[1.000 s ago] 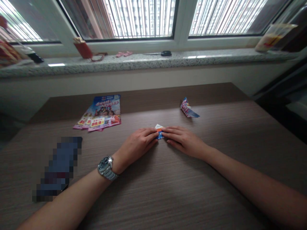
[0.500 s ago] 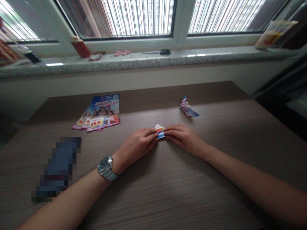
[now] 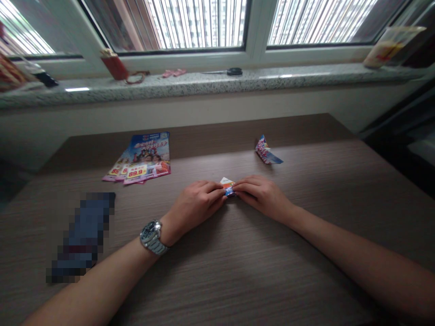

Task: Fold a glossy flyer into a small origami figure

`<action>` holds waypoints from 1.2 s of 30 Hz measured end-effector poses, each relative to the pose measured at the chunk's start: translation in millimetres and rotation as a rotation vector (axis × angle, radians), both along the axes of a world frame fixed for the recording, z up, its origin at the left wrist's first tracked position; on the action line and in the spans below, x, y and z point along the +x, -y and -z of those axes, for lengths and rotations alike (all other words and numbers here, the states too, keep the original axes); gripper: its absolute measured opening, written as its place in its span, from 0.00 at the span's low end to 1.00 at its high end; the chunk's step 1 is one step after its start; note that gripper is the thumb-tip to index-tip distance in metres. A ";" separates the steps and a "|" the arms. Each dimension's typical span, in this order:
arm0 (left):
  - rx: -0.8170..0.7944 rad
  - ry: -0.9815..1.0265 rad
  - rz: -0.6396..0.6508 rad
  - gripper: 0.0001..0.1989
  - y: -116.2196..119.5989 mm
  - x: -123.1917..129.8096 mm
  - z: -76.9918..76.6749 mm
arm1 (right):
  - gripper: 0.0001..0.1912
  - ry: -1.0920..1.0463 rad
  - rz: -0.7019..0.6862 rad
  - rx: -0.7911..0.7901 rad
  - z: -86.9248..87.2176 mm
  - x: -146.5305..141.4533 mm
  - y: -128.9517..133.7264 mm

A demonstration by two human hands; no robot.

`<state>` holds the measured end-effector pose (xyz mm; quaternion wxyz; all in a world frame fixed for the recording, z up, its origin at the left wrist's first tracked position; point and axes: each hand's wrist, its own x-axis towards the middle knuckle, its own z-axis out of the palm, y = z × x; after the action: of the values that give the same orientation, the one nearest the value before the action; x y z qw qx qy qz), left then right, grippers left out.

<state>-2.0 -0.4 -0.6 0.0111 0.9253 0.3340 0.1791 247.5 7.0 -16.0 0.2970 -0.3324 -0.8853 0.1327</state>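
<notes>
A small folded piece of colored paper (image 3: 228, 186), white, orange and blue, lies at the middle of the brown table (image 3: 217, 267). From the left, my left hand (image 3: 197, 201), with a silver watch on its wrist, pinches the paper's left edge. The fingertips of my right hand (image 3: 260, 194) press together on its right edge. Both hands rest low at the tabletop, and their fingers cover part of the paper. Beyond my right hand stands a folded paper shape (image 3: 267, 151), with pink and blue print.
Several printed flyers (image 3: 147, 158) lie overlapping at the back left. A blurred dark object (image 3: 84, 235) is beside my left forearm. On the stone sill (image 3: 204, 88) are a red box (image 3: 114, 65), scissors (image 3: 234, 71) and a plastic cup (image 3: 387, 47).
The paper between my fingers looks slightly turned or folded over, with less of its blue front showing. Both hands have barely moved.
</notes>
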 end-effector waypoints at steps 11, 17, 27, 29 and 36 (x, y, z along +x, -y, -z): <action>0.043 -0.049 -0.008 0.12 4.5 1.2 -1.8 | 0.09 -0.023 -0.006 0.037 -1.0 -3.0 2.9; 0.026 0.028 -0.084 0.11 8.1 -0.8 -2.1 | 0.13 -0.005 0.037 0.236 -6.2 -0.8 6.3; -0.119 0.146 -0.200 0.09 11.7 0.9 -11.6 | 0.22 0.206 -0.002 0.361 -12.2 -0.4 16.2; -0.138 0.194 -0.206 0.09 11.5 1.2 -11.8 | 0.22 0.218 -0.018 0.353 -11.3 -0.5 15.0; -0.202 0.284 -0.191 0.07 10.8 2.7 -12.5 | 0.16 0.192 -0.017 0.295 -8.5 -1.5 14.6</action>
<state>0.7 -11.2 11.9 0.1337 0.8491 0.4315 0.2737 246.1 -7.6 -7.5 0.2553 -0.2887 -0.9223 -0.0284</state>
